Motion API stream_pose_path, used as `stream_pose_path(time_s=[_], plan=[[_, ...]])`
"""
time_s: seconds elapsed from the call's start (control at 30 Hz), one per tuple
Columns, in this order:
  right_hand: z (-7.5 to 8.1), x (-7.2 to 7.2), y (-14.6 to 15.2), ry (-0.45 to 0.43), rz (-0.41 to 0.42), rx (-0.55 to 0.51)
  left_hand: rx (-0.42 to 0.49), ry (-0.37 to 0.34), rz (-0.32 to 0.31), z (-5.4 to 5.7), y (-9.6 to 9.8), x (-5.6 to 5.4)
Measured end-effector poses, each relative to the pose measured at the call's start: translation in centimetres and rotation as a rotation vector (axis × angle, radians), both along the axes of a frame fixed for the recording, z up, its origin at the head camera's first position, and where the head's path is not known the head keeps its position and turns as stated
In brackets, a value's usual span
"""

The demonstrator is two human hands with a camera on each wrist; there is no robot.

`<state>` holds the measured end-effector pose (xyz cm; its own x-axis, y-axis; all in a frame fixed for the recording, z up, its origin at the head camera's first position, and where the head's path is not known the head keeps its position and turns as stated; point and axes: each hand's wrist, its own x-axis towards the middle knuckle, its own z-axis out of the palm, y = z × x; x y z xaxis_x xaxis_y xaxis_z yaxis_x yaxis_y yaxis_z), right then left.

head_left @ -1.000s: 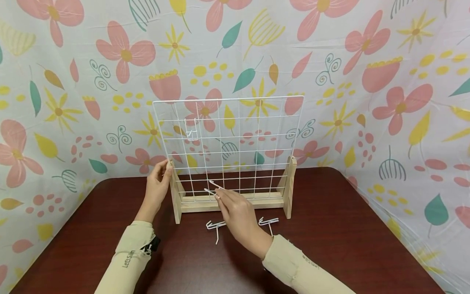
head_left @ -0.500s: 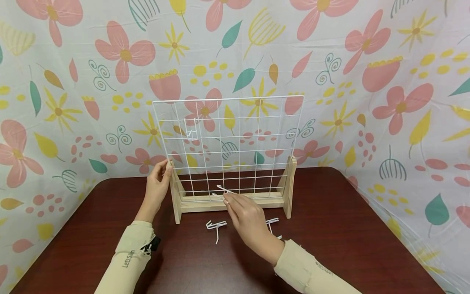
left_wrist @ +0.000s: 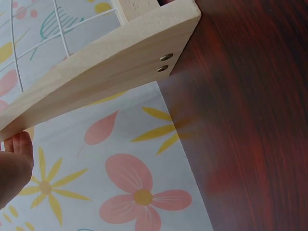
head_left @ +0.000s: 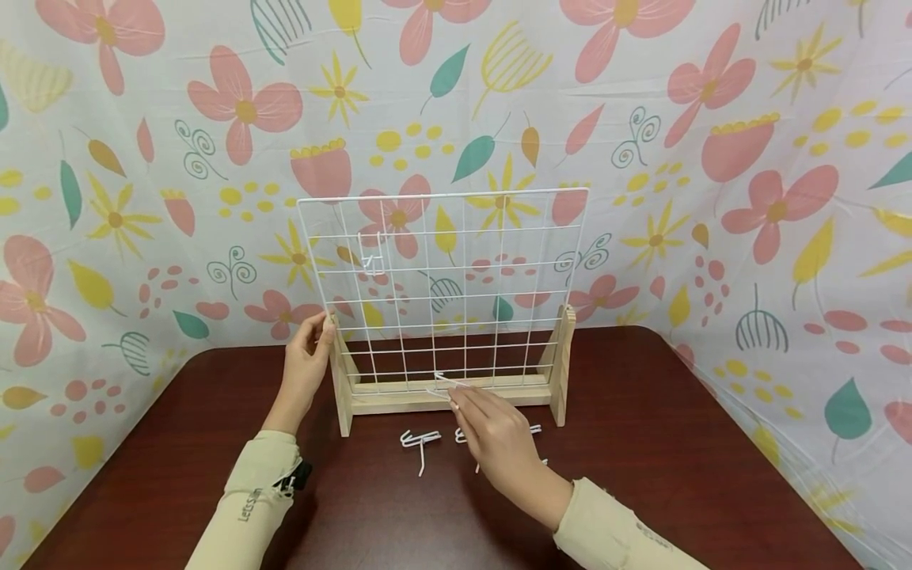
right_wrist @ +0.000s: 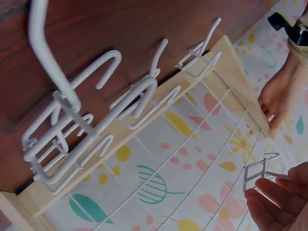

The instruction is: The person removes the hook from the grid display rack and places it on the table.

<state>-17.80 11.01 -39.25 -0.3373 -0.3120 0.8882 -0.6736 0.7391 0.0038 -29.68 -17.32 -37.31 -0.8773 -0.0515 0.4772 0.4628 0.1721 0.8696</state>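
Observation:
In the head view my left hand (head_left: 305, 360) grips the top of the left post of a wooden stand (head_left: 343, 388). A white wire grid panel (head_left: 442, 195) stands upright in it. My right hand (head_left: 504, 437) pinches a white wire hook (head_left: 450, 381) in front of the panel's lower part. In the right wrist view the held hook (right_wrist: 255, 172) points away from the fingertips. One hook (head_left: 371, 255) hangs at the panel's upper left. Several loose hooks (head_left: 420, 438) lie on the table before the stand, some partly hidden by my right hand.
The dark red wooden table (head_left: 171, 467) carries the stand near its back. Behind it hangs a white cloth (head_left: 627, 261) printed with flowers and leaves. In the right wrist view the loose hooks (right_wrist: 72, 125) stick up with their prongs towards the camera.
My right hand has moved right and down with the hook, drawing away from the panel, and another loose hook shows beside it. The left hand has stayed on the post.

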Motion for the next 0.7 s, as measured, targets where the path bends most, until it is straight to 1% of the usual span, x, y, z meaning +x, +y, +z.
stream_pose_path(time_s=[0.2, 0.47, 0.63, 0.67, 0.7], plan=[[-0.1, 0.3, 0.3, 0.015, 0.011, 0.016, -0.003, 0.007, 0.000, -0.1, 0.0, 0.0], [-0.1, 0.4, 0.7, 0.102, 0.013, 0.037, -0.003, 0.001, 0.001, -0.1, 0.1, 0.0], [-0.2, 0.5, 1.0, 0.113, 0.021, 0.047, -0.002, -0.001, 0.004, 0.0, 0.0, 0.0], [-0.3, 0.5, 1.1, 0.112, 0.024, 0.050, -0.002, -0.012, 0.002, 0.3, 0.1, 0.3], [-0.3, 0.6, 1.1, 0.111, 0.027, 0.053, -0.005, -0.016, 0.001, 0.3, 0.1, 0.3]])
